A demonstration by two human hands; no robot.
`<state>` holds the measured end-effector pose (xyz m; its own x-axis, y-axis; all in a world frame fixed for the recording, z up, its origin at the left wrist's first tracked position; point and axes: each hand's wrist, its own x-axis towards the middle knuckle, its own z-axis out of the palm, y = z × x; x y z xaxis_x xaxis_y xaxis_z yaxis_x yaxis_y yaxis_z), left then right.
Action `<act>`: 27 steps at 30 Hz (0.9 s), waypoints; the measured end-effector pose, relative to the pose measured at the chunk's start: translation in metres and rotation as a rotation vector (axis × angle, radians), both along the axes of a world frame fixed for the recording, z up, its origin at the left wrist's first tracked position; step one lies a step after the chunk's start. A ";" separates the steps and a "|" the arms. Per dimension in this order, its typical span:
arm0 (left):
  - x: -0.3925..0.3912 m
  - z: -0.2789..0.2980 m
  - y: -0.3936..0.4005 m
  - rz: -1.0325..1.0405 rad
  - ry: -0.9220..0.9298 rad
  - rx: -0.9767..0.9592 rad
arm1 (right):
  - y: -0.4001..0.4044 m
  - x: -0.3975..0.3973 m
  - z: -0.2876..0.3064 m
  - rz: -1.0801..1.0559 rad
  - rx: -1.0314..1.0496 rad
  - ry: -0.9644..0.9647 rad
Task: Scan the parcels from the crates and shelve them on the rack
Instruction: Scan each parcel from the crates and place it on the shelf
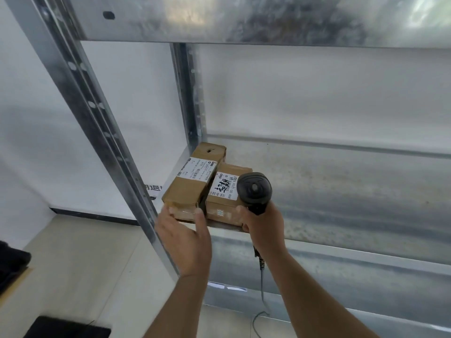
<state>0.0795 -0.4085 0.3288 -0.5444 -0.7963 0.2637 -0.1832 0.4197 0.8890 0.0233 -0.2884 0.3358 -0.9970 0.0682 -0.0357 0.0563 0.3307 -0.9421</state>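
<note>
Two brown cardboard parcels lie side by side at the left end of a metal rack shelf (341,181). The longer left parcel (192,181) carries a white label, and my left hand (185,232) presses flat against its near end, fingers apart. The shorter right parcel (228,193) has a label with black handwriting. My right hand (263,228) grips the handle of a black barcode scanner (255,190), whose head sits just right of that parcel, touching its near corner. The scanner's cable (262,284) hangs down.
The rack's front upright (97,123) runs diagonally just left of my left hand. An upper shelf (244,18) spans overhead. Dark crate edges (68,328) show at the bottom left on the tiled floor. The shelf is bare to the right of the parcels.
</note>
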 end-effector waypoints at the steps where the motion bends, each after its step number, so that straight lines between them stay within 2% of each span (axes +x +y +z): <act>1: -0.001 0.002 -0.006 -0.009 -0.015 0.003 | 0.001 -0.001 0.002 0.010 -0.003 0.001; 12: -0.012 0.016 -0.024 -0.100 -0.285 0.031 | 0.001 -0.015 0.006 0.058 0.015 -0.010; 23: -0.012 0.026 -0.023 -0.124 -0.316 0.027 | 0.008 -0.021 0.011 0.122 0.051 0.001; 27: 0.006 0.021 -0.023 -0.129 -0.278 -0.023 | 0.019 -0.001 0.017 0.122 0.140 0.064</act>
